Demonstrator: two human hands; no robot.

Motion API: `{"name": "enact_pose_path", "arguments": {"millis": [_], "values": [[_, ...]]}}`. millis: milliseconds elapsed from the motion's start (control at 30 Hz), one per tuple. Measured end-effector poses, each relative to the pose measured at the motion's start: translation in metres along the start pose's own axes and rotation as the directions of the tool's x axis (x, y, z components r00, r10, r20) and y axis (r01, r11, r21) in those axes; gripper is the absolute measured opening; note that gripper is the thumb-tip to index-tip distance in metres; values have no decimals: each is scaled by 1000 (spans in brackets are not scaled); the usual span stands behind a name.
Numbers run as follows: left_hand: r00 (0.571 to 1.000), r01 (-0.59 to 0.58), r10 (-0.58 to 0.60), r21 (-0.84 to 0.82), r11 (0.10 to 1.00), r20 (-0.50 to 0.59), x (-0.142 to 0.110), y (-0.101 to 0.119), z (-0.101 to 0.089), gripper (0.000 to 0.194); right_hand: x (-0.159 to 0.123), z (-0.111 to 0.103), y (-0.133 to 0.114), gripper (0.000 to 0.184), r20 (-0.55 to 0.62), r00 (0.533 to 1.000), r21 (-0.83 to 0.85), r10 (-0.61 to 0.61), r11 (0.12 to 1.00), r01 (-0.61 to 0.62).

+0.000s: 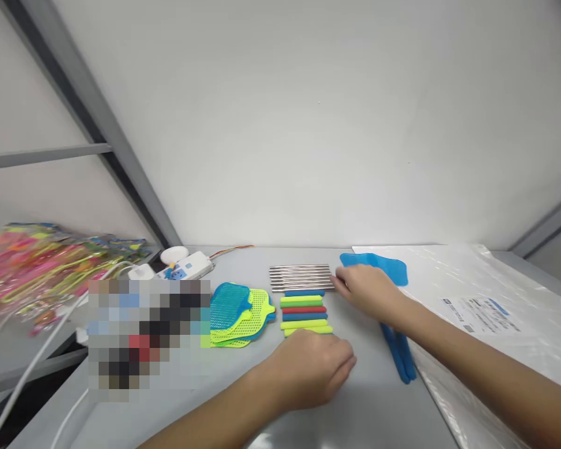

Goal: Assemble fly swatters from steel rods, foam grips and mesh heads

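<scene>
Right grip (362, 288) at perhaps seven rods (300, 279), hold unclear; left grip (312, 366) curled closed near seven visible tubes (303, 310).

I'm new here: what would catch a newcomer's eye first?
Near the middle, a column of bright yellow, green, red and blue sticks stands out, with shiny metal rods just behind. Blue and yellow mesh paddles lie to their left. The left hand is in front of the sticks, the right hand at the rods' right ends.
</scene>
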State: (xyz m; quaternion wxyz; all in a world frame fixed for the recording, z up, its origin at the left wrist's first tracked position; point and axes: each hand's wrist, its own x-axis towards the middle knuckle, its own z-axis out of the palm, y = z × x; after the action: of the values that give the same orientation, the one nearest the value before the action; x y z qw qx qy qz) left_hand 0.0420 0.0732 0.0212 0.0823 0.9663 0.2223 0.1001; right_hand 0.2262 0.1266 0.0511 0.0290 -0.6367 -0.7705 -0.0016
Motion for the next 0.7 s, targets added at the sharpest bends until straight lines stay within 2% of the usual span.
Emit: {"name": "enact_pose_path", "arguments": {"millis": [167,300,433,533,700], "values": [[999,-24,30,134,991,-43,-3,-4,3,19,77,18,-10,29,22,989,98,-148,985,145],[992,-20,42,175,984,-123,-5,-7,5,17,111,30,-12,24,68,963,181,-262,952,246],[983,-13,47,187,982,-176,-5,-15,3,16,121,34,-9,23,95,935,225,-343,922,315],[981,28,9,188,982,-192,-6,-26,-6,19,123,36,-6,20,80,929,226,-362,914,337],[980,148,-134,90,985,-150,-13,-44,-34,25,108,26,3,21,-44,974,203,-220,953,225]]}}
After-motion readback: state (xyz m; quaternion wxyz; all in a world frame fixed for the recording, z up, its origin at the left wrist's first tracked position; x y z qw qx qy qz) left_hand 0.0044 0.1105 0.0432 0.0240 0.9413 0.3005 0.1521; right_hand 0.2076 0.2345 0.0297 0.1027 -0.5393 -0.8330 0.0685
